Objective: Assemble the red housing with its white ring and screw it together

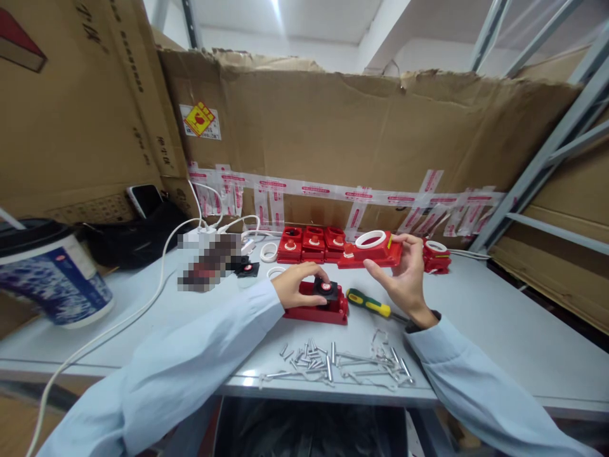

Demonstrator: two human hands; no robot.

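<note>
My left hand pinches a small black square part with a red-and-white round mark on top. It holds this part at an open red housing on the table; whether the part is seated in it I cannot tell. My right hand grips a red cover raised off the table, with a white ring on its upper side. Between the hands lies a green-and-yellow screwdriver, its shaft passing by my right wrist. Several screws and metal pins are scattered near the front edge.
Red housings stand in a row at the back, with another red piece to the right. White rings and black parts lie left of them. A paper cup, white cable and black bag occupy the left side.
</note>
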